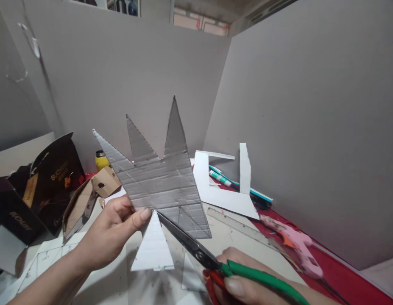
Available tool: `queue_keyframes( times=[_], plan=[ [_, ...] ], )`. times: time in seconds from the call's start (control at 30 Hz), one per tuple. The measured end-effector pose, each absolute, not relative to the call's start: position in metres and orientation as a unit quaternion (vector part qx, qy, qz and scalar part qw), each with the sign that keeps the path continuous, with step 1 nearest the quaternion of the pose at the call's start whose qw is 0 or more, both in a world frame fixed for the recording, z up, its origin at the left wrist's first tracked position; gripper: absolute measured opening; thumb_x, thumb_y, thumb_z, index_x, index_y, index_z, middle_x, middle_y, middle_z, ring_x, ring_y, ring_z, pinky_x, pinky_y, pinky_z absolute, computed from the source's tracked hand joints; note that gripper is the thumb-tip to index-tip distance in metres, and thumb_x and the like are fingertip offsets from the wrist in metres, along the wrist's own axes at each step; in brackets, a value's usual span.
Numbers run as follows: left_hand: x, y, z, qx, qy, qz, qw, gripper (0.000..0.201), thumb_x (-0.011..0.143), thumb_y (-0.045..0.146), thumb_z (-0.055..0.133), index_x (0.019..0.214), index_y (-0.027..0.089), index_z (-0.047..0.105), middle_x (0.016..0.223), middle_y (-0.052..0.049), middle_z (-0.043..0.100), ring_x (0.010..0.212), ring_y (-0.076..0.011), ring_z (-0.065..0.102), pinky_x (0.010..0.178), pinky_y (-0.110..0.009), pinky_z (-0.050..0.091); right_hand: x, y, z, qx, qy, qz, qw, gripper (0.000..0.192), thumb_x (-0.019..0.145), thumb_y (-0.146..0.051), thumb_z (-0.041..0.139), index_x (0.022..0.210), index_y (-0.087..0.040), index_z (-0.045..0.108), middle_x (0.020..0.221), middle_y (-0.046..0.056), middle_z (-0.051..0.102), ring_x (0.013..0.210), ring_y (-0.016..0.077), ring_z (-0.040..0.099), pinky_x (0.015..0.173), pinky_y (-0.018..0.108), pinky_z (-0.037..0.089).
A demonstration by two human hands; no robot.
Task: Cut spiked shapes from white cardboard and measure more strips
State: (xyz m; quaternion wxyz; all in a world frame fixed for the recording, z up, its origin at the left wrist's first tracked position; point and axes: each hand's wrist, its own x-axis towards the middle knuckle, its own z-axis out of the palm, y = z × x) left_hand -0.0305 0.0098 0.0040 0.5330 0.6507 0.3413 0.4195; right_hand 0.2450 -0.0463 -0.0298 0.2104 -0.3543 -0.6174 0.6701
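A spiked cardboard shape (161, 180), its face covered in grey tape, is held upright above the middle of the bench (234, 237). Three long points and the side edges appear already cut; the lower edge, where a white triangle (153, 250) still hangs, seems to remain. The left hand (110, 231) pinches the shape's lower left edge, thumb and fingers clamped on the card. The right hand (247, 284) is closed round the green and red handles of the scissors (196, 250), whose blades lie nearly together, tips touching the lower edge. Towards the bench's far edge lie a ruler (237, 226), white offcuts (221, 186) and a pink glue gun (294, 245); a dark box (40, 186) stands at the left edge.
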Motion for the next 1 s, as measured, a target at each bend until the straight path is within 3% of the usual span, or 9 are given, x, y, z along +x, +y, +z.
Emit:
queue_keyframes(
  times=[0.17,0.27,0.43,0.53,0.67,0.77,0.87,1.0],
  plan=[
    [-0.03,0.009,0.007,0.665,0.328,0.421,0.523,0.02,0.089,0.034,0.063,0.097,0.019,0.072,0.075,-0.004,0.074,0.067,-0.0151,0.064,0.064,-0.024,0.05,0.242,-0.034,-0.032,-0.291,-0.655,0.673,0.184,0.061,0.085,-0.07,0.043,0.049,-0.022,0.035,0.038,-0.008,0.028,0.032,0.0037,0.022,0.032,0.015,0.028],
    [-0.029,0.01,0.008,0.659,0.326,0.423,0.53,0.019,0.089,0.034,0.063,0.084,0.017,0.071,0.077,-0.006,0.074,0.072,-0.0173,0.067,0.071,-0.027,0.051,0.245,-0.031,-0.034,-0.288,-0.653,0.68,0.168,0.06,0.084,-0.07,0.044,0.051,-0.021,0.038,0.038,-0.008,0.031,0.031,0.0043,0.027,0.032,0.016,0.027],
    [-0.03,0.016,0.008,0.568,0.342,0.472,0.581,0.015,0.084,0.033,0.069,0.085,0.018,0.068,0.079,-0.004,0.072,0.07,-0.017,0.068,0.068,-0.028,0.052,0.248,-0.028,-0.029,-0.289,-0.689,0.65,0.142,0.065,0.067,-0.08,0.056,0.054,-0.019,0.042,0.044,-0.006,0.031,0.039,0.0053,0.029,0.038,0.02,0.021],
    [-0.032,0.022,0.006,0.529,0.353,0.494,0.593,0.016,0.082,0.032,0.071,0.083,0.017,0.067,0.079,-0.004,0.072,0.068,-0.0162,0.068,0.066,-0.027,0.052,0.25,-0.026,-0.034,-0.332,-0.689,0.586,0.267,0.063,0.06,-0.078,0.065,0.057,-0.019,0.043,0.052,-0.003,0.036,0.047,0.0085,0.033,0.042,0.023,0.025],
    [-0.031,0.026,0.001,0.518,0.356,0.488,0.606,0.015,0.083,0.031,0.07,0.082,0.016,0.066,0.075,-0.002,0.069,0.065,-0.0139,0.065,0.065,-0.026,0.049,0.253,-0.016,-0.057,-0.359,-0.643,0.532,0.419,0.044,0.082,-0.062,0.057,0.072,-0.019,0.049,0.057,-0.002,0.046,0.051,0.011,0.041,0.049,0.024,0.034],
    [-0.024,0.026,-0.007,0.54,0.368,0.46,0.601,0.016,0.084,0.032,0.069,0.08,0.016,0.065,0.071,-0.001,0.069,0.062,-0.0121,0.062,0.062,-0.023,0.045,0.25,-0.009,-0.071,-0.372,-0.601,0.543,0.454,0.036,0.087,-0.054,0.056,0.084,-0.019,0.049,0.061,-0.003,0.053,0.047,0.009,0.043,0.046,0.021,0.035],
    [-0.014,0.022,-0.017,0.553,0.38,0.419,0.612,0.019,0.083,0.033,0.07,0.076,0.016,0.065,0.066,-0.001,0.068,0.06,-0.0122,0.06,0.06,-0.023,0.045,0.242,-0.008,-0.073,-0.374,-0.553,0.585,0.46,0.04,0.083,-0.054,0.062,0.094,-0.019,0.048,0.071,0.0,0.06,0.05,0.01,0.051,0.044,0.02,0.036],
    [0.002,0.014,-0.029,0.559,0.413,0.362,0.621,0.025,0.079,0.039,0.072,0.072,0.016,0.064,0.061,-0.001,0.065,0.055,-0.0133,0.058,0.058,-0.025,0.046,0.232,-0.017,-0.061,-0.359,-0.579,0.572,0.457,0.04,0.076,-0.053,0.07,0.085,-0.016,0.055,0.071,0.002,0.061,0.063,0.0144,0.057,0.057,0.025,0.045]
  ],
)
